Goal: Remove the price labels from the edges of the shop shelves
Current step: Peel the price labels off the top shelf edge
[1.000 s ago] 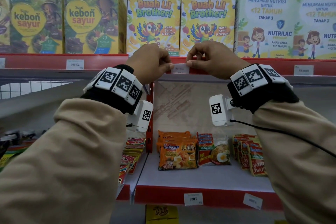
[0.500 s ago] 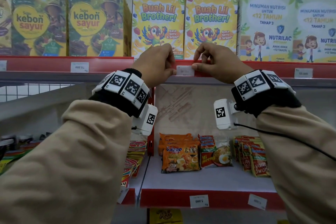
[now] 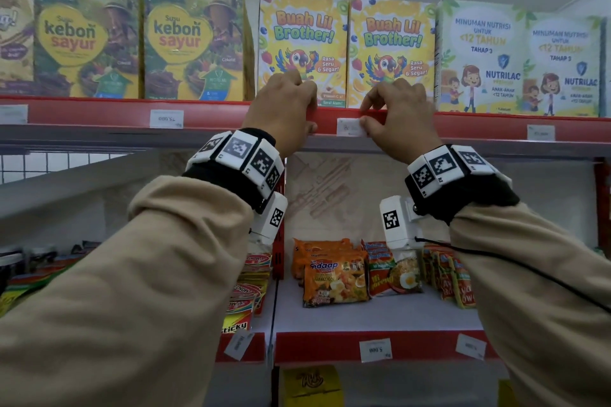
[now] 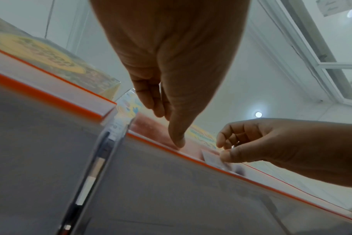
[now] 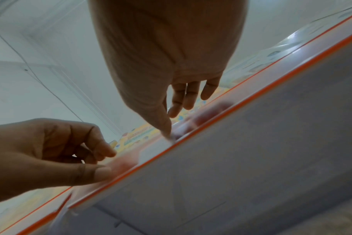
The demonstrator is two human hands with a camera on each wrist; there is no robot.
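A white price label (image 3: 348, 126) sits in the clear strip on the red upper shelf edge (image 3: 211, 116), below the Buah Lil Brother boxes. My right hand (image 3: 365, 116) pinches the label's right end, thumb on its face and fingers curled over the edge top. In the right wrist view the thumb (image 5: 167, 132) presses the label (image 5: 157, 151). My left hand (image 3: 309, 109) grips the shelf edge just left of the label, clear of it. Its thumb (image 4: 179, 141) presses the strip, and the label (image 4: 213, 159) shows under the right hand's thumb.
More labels hang on the same edge at left (image 3: 166, 118) and far right (image 3: 541, 133). The lower shelf edge carries further labels (image 3: 375, 349). Noodle packets (image 3: 335, 277) lie on the lower shelf. Cartons (image 3: 391, 49) stand close behind my fingers.
My left hand has slid left off the label's end onto the bare strip. The right hand keeps its hold on the right end. The view has tilted up slightly.
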